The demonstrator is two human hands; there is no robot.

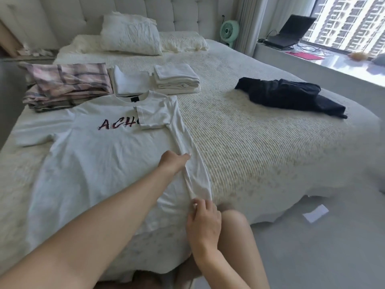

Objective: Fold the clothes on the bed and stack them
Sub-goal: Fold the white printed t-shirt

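**Both hands on the T-shirt's folded edge**

The left hand (174,160) and right hand (203,215) pinch the white T-shirt (100,155) (right side folded in) on the bed (260,142). Folded stacks (177,80) lie behind; a black garment (289,97) lies apart, rightward, near the window (352,24).

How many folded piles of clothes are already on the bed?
3, in a row beyond the white T-shirt: plaid pile at left, small white pile in the middle, white pile at right. The black garment lies unfolded.
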